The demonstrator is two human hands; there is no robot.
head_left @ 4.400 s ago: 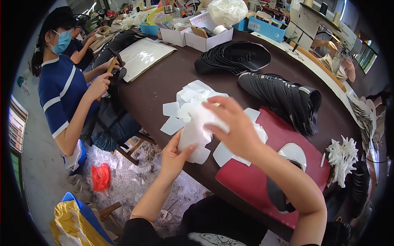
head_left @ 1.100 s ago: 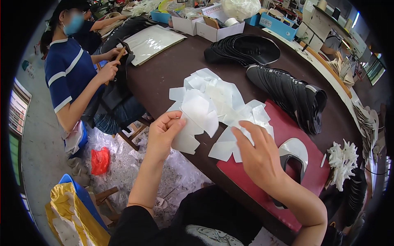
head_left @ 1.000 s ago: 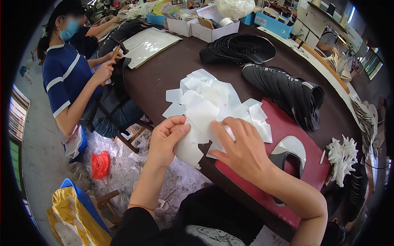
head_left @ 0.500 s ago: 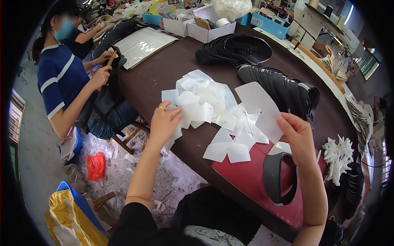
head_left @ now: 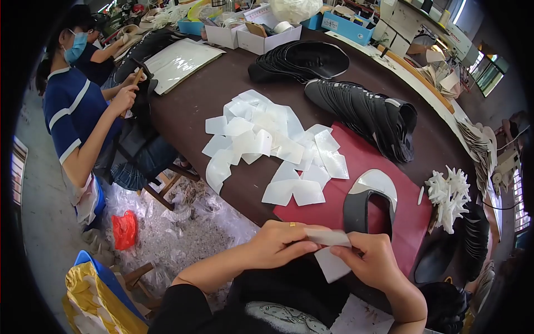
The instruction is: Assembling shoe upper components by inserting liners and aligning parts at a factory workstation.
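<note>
Both of my hands are drawn in close to my body at the table's near edge. My left hand (head_left: 281,245) and my right hand (head_left: 374,261) pinch one thin white translucent sheet piece (head_left: 329,253) between their fingertips. Farther out on the dark brown table (head_left: 222,89) lies a loose pile of the same white sheet pieces (head_left: 267,139). A red mat (head_left: 356,206) in front of me carries a black shoe-upper piece with a white piece stuck on its top (head_left: 374,195).
A fanned stack of black upper pieces (head_left: 367,114) lies beyond the mat, another stack (head_left: 303,58) farther back. White branching plastic scraps (head_left: 449,195) sit at the right. A seated person in a blue striped shirt (head_left: 78,117) works at the left. Boxes (head_left: 250,36) stand at the far end.
My hands have left the pile and come back toward my body, bringing one white piece with them. Half a second ago my right hand held a white piece up over the mat.
</note>
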